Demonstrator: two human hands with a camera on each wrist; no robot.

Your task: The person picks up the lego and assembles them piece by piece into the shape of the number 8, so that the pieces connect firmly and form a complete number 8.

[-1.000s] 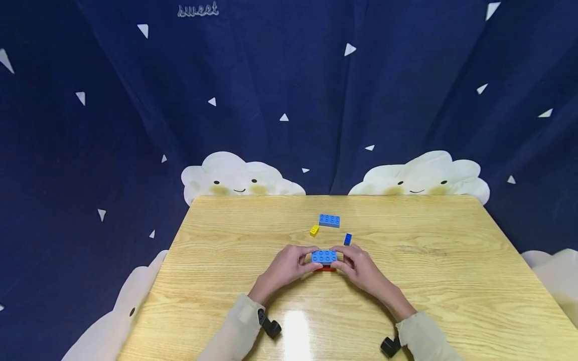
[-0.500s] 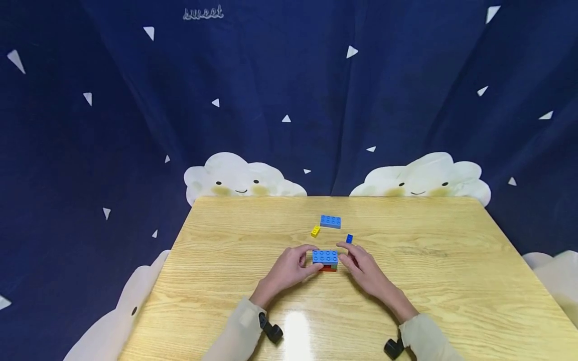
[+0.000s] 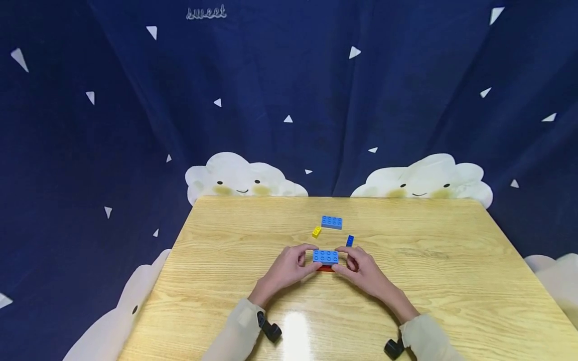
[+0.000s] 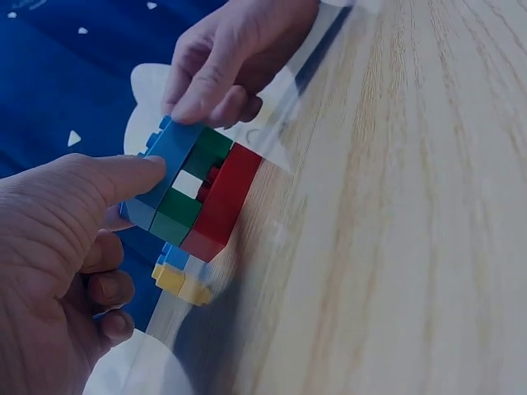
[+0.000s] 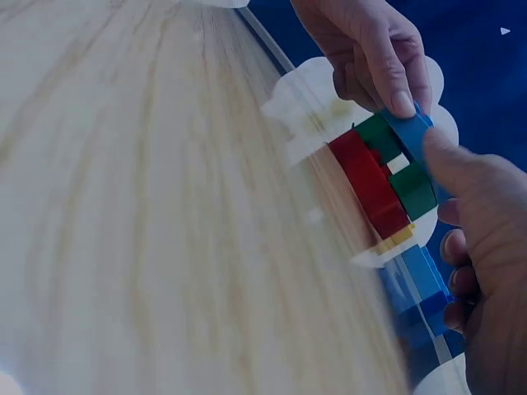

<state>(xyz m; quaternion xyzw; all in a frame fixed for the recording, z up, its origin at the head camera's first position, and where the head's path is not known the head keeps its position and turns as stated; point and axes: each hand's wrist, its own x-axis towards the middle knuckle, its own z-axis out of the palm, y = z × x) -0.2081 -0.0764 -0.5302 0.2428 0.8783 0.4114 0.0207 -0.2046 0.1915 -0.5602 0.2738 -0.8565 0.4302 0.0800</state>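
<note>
A blue eight-stud building brick (image 3: pixel 325 256) tops a small stack at the middle of the table. Under it, one green brick (image 4: pixel 175 216) and another green brick (image 4: pixel 212 146) stand at the two ends with a gap between them. A red brick (image 4: pixel 222 202) forms the base, its front edge just showing in the head view. My left hand (image 3: pixel 289 265) pinches the blue brick's left end between thumb and forefinger. At its right end, my right hand (image 3: pixel 363 271) pinches it the same way, thumb in front.
Behind the stack lie a second blue brick (image 3: pixel 331 222), a small yellow brick (image 3: pixel 316 231) and a narrow dark blue brick (image 3: pixel 349 240), the last close to my right fingers. The wooden table (image 3: pixel 429 281) ends at a dark blue curtain (image 3: pixel 253 75) with clouds.
Half a second ago my right thumb and forefinger were spread off the blue brick's right end; now they grip it again. My left hand has kept its hold on the left end.
</note>
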